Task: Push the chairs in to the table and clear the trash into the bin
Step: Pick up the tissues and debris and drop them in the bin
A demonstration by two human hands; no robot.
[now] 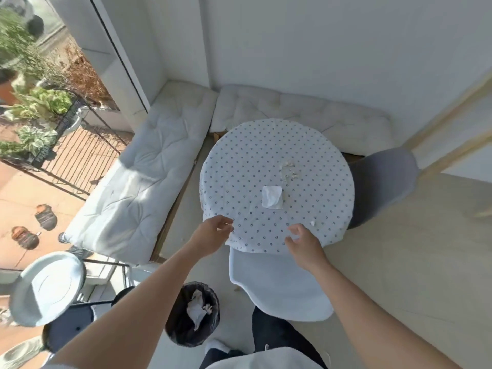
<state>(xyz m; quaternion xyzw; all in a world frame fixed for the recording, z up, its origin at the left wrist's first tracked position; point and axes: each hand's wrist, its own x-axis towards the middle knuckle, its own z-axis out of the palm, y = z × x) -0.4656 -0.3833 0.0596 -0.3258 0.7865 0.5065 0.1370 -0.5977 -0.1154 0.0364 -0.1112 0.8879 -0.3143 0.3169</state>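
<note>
A round table (239,166) in a dotted white cloth holds a crumpled white napkin (272,197), a scatter of small scraps (288,170) and one small scrap (312,223) near the front edge. A white chair (277,286) stands tucked under the near edge, a grey chair (383,182) at the right side. The black bin (193,314) on the floor at lower left holds crumpled paper. My left hand (213,234) hovers at the table's near left edge, fingers curled and empty. My right hand (303,243) hovers over the near edge, fingers spread, empty.
White bench cushions (138,182) line the left and far sides of the table. A small round white side table (48,287) and a dark stool (72,328) stand at lower left by the glass door. Pale floor lies to the right.
</note>
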